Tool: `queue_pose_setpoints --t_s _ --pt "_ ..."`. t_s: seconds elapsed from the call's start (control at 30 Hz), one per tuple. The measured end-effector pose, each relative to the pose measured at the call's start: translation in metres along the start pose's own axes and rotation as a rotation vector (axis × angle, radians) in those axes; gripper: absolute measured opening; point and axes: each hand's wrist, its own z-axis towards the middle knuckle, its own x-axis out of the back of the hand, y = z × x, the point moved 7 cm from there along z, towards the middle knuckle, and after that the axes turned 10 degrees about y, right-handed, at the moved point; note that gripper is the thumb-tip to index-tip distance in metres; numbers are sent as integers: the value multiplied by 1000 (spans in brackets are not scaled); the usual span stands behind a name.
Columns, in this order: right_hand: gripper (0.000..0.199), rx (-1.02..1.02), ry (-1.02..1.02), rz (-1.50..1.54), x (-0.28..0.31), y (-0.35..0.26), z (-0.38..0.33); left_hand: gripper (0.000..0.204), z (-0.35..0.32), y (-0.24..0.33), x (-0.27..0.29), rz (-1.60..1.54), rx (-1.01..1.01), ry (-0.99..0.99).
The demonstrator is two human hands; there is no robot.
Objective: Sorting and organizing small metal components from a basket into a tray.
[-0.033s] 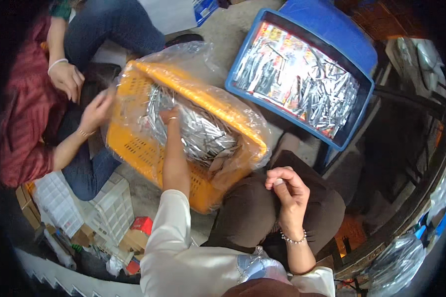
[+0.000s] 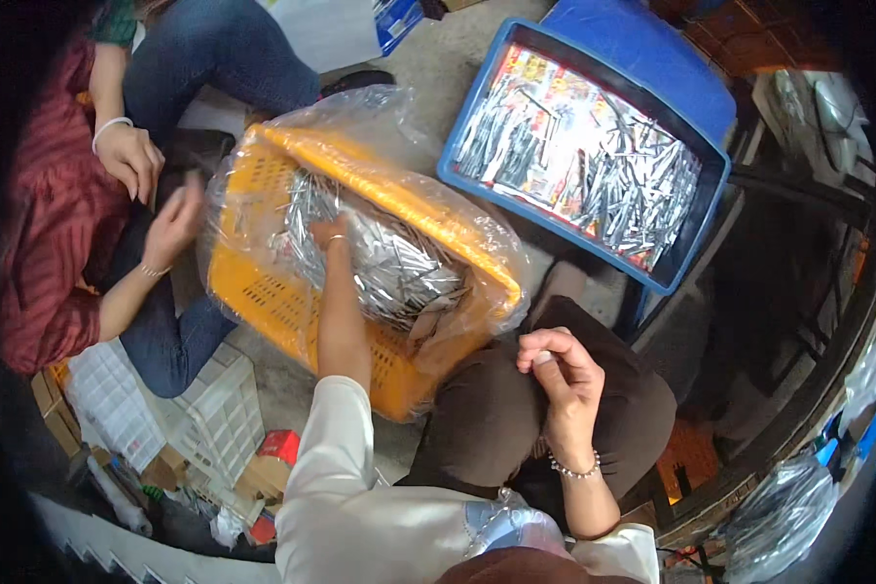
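Note:
My left hand [image 2: 329, 232] reaches into a yellow plastic basket [image 2: 273, 290], among many slim, silvery metal pieces [image 2: 399, 271]. Its fingers are partly buried there, so their grip cannot be made out. Clear plastic sheeting [image 2: 360, 109] lines the basket and hangs over its rim. Above my knee, to the right of the basket, my right hand [image 2: 569, 380] has its fingers curled and the thumb close to the index finger. Whatever it may hold is hidden. A beaded bracelet circles that wrist.
A blue tray [image 2: 457, 175] beyond the basket holds similar slim pieces on colourful printed sheets. Another person's hand [image 2: 173, 229] is left of the basket; their other hand [image 2: 129, 161] rests near their leg. White plastic crates [image 2: 214, 409] and small boxes stand lower left.
The other person's nearer hand has moved left, away from the basket's edge. My two hands keep nearly the same places, and the whole view has shifted very slightly.

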Motion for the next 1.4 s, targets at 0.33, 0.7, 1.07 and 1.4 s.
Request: queue_pose_setpoints --t_s 0.33,0.7,1.07,1.4 --pt "16 53 -60 -7 -9 -2 -4 105 -1 -33 20 -205 89 -36" --pt "16 28 -160 65 -33 1 -14 72 -47 -88 49 -731 176 -283" --pt "17 75 -176 139 4 13 -15 60 -278 -7 177 -787 -35 -712" --pt "22 150 -315 128 12 20 -27 52 -257 -27 172 -1079 -64 -475"
